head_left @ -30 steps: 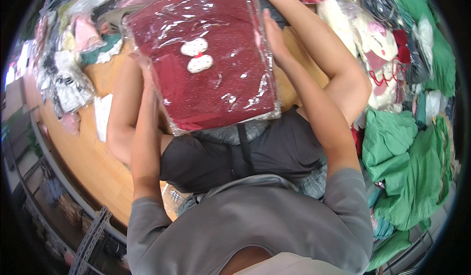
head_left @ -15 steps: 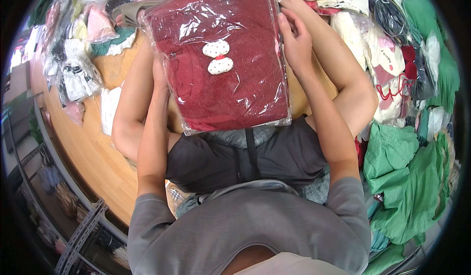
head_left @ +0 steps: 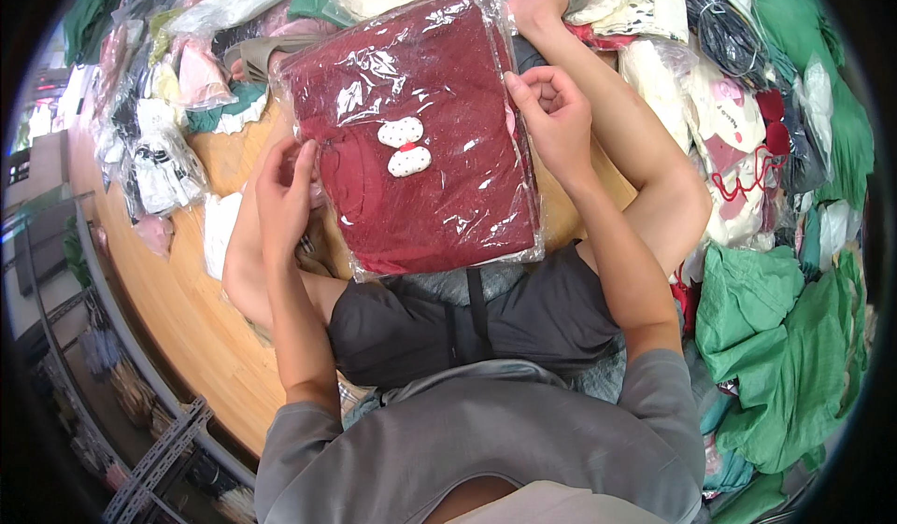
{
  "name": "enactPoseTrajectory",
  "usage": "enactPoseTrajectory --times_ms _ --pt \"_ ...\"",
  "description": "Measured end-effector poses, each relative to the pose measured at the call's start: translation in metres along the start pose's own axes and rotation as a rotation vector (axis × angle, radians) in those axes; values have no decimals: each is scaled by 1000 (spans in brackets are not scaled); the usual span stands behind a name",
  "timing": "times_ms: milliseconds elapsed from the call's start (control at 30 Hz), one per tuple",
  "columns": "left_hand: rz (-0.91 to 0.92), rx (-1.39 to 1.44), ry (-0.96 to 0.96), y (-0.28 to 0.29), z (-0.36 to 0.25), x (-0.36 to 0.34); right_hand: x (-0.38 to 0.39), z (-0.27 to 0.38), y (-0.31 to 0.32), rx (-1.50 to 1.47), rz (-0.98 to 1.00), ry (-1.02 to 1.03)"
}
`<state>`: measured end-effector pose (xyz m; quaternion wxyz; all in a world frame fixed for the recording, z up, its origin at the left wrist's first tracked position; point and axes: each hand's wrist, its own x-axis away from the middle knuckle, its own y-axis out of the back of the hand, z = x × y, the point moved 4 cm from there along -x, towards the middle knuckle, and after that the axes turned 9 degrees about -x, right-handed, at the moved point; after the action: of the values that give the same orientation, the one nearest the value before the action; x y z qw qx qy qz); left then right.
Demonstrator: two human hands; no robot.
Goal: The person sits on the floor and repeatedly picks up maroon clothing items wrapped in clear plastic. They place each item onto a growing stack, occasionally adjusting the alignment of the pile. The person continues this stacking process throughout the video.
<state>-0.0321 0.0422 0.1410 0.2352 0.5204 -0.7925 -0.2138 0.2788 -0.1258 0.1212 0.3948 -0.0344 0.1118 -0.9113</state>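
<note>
A folded dark red garment in a clear plastic bag lies tilted between my legs, reaching toward my lap. A white bow with dark spots and a red centre sits on its front. My left hand holds the bag's left edge, thumb on top, other fingers partly hidden. At the right edge, near the upper corner, my right hand pinches the plastic between thumb and curled fingers.
Bagged clothes lie in piles on the wooden floor at the left and along the far side. Cream bagged garments and a crumpled green sack are at the right. A metal shelf rack stands lower left.
The bagged garment has come lower, closer to my lap. My left hand has shifted outward on its edge, showing more of its fingers. My right hand's fingers have curled in.
</note>
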Motion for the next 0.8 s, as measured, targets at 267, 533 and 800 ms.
enactPoseTrajectory --times_ms 267,533,800 --pt "-3 127 228 -11 3 43 3 3 3 -12 126 -182" --pt "45 376 -50 -5 -35 45 4 1 12 45 128 -194" --pt "198 529 -97 -32 -63 48 3 -3 18 42 82 -169"
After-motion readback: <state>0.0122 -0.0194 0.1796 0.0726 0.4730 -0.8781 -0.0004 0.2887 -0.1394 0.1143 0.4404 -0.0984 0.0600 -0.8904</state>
